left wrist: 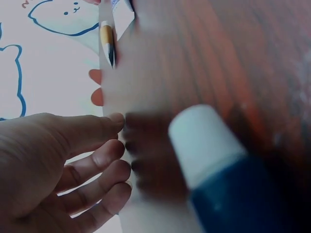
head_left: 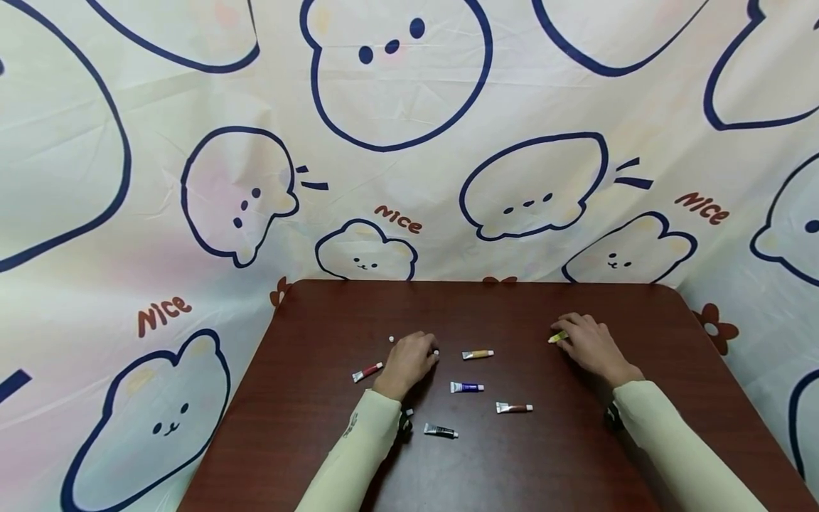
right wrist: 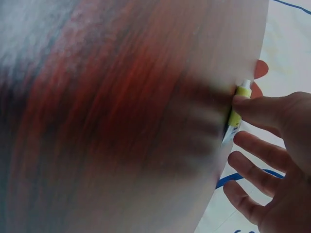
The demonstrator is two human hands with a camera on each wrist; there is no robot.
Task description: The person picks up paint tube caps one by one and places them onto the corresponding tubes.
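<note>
My right hand [head_left: 590, 346] is over the table's right half, with a yellow-green paint tube [head_left: 558, 337] pinched at the fingertips. In the right wrist view the thumb [right wrist: 260, 109] lies across the tube's body, its white cap up, and the other fingers are spread. My left hand [head_left: 409, 359] reaches down over the table, thumb and forefinger tips together in the left wrist view. A small white piece [head_left: 436, 351] shows at these fingertips; I cannot tell whether they pinch it. A red paint tube [head_left: 367, 372] lies left of this hand, a yellow-orange one [head_left: 478, 354] right of it.
Blue [head_left: 467, 387], brown [head_left: 515, 407] and black [head_left: 441, 431] paint tubes lie on the brown table [head_left: 512, 469]. A dark blue tube [left wrist: 218, 189] with a white cap sits by the left wrist. Beyond the left hand is a white dot [head_left: 392, 339]. A printed cloth [head_left: 435, 178] hangs behind.
</note>
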